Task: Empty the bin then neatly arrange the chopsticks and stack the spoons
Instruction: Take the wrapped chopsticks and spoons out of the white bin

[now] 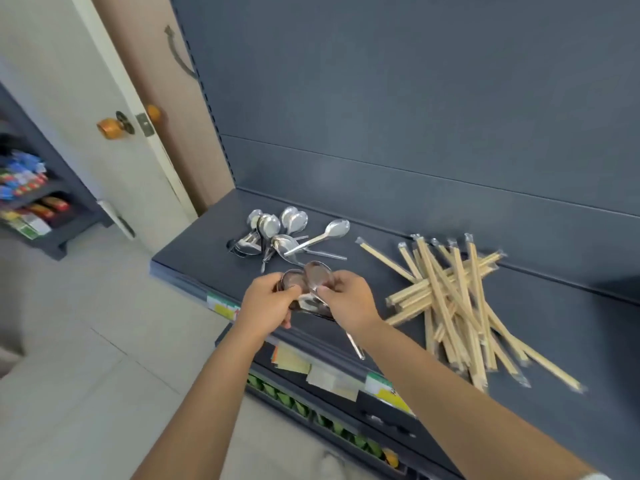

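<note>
I take the loose heap of spoons point(277, 233) at the back of the shelf point(367, 284) as my landmark. Just in front of it, toward the shelf's front edge, I have both hands close together, each clamped on metal. My left hand point(268, 301) curls round a small nest of held spoons point(313, 275), and my right hand point(349, 299) pinches another bowl against them, with a handle poking down past the wrist. I judge the stacking begun but far from done: only a few spoons are nested in my grip, while most lie in the heap with bowls and handles pointing every way. Well to the right of the heap, the wrapped chopsticks point(457, 299) lie criss-crossed in a tangle, not lined up at all. No bin shows anywhere in my view, and with everything out on the shelf I'd guess the emptying is finished. What's left is to complete the spoon stack, then straighten the chopsticks.
</note>
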